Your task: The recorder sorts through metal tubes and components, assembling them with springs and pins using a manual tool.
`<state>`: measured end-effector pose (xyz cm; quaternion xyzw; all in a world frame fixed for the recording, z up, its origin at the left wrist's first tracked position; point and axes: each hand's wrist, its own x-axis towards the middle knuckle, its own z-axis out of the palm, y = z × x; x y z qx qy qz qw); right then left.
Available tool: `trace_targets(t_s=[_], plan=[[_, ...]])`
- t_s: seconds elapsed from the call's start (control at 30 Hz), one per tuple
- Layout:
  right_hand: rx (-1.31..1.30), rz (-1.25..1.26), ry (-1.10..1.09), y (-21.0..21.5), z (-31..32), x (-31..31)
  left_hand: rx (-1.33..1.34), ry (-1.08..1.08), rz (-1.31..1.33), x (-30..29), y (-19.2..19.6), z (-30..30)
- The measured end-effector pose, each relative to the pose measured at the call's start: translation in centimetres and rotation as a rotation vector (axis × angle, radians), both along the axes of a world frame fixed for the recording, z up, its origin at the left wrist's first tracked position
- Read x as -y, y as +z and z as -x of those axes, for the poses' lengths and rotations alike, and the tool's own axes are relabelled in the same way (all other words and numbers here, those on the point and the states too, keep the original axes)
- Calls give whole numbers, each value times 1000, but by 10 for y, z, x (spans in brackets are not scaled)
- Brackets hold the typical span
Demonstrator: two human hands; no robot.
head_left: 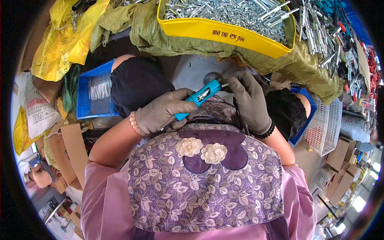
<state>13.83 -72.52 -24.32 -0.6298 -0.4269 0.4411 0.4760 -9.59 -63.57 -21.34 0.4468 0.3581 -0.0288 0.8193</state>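
"At the left grip (pixel 170 112), what do you see?"

"Gloved fingers and thumb wrapped round a teal tool (pixel 202 96). It slants up to the right, and a window in its side shows metal inside."

"And the right grip (pixel 252 102)?"

"It's at the tool's far end, fingers bent close by the thin metal shaft (pixel 225 85). I can't tell whether they pinch it."

"Anything on the wrists?"

"Pale pink beads (pixel 136 124) on the left, black beads (pixel 267 131) on the right. Nearer the body spreads a purple leaf-patterned apron (pixel 204 196) with two cream flowers (pixel 213 153)."

"Farther out?"

"Ahead, a yellow tray (pixel 188 30) of small metal parts (pixel 228 18) sits on greenish woven cloth (pixel 192 43); metal rods (pixel 314 32) lie heaped to its right. A blue bin (pixel 98 116) holding slim metal pieces (pixel 100 87) is beside the left knee (pixel 140 78), a white slotted basket (pixel 326 128) out past the right."
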Motion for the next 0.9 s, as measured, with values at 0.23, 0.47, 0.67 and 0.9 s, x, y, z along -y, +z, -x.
trace_targets(t_s=[0.23, 0.47, 0.67, 0.9], plan=[[147, -27, 27, 11, 2, 2, 82, 41, 34, 7, -7, -2], [81, -87, 49, 4, 6, 4, 125, 58, 96, 11, -15, 1], [210, -234, 59, 4, 8, 4, 198, 57, 135, 12, -27, 4], [715, -608, 212, 10, 18, -7, 185, 55, 114, 12, -23, 5]])
